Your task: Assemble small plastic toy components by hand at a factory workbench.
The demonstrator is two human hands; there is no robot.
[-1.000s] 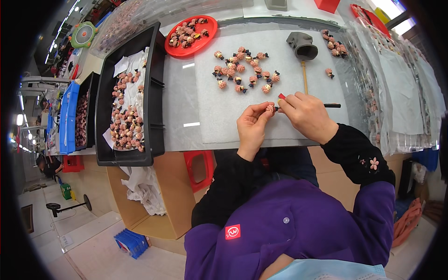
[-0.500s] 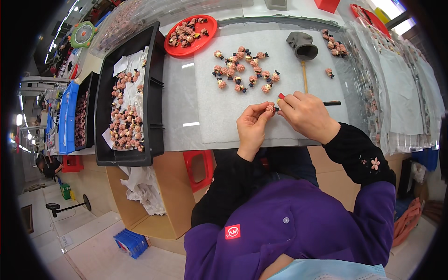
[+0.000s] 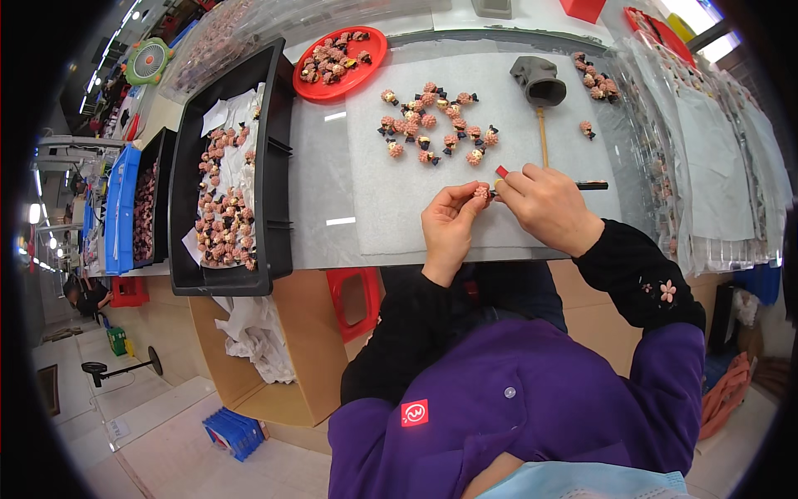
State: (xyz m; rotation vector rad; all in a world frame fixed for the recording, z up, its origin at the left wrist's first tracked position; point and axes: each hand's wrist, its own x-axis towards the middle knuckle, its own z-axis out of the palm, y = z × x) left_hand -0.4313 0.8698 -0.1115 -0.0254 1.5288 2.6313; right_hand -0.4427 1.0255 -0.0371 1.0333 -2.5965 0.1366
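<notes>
My left hand (image 3: 449,223) pinches a small pink figurine (image 3: 480,192) over the white mat (image 3: 399,208). Meeting it from the right, my right hand (image 3: 544,206) holds a thin dark brush (image 3: 592,185) whose tip touches the figurine. A red cap end (image 3: 501,170) shows just above my right fingers. Several more pink figurines (image 3: 432,125) lie scattered on the mat beyond my hands.
A red plate (image 3: 370,62) of figurines sits at the back left. A black tray (image 3: 270,166) with many figurines and paper stands to the left. A grey pot (image 3: 539,79) and a wooden stick (image 3: 543,137) lie behind my right hand. Clear plastic trays (image 3: 706,166) stack at the right.
</notes>
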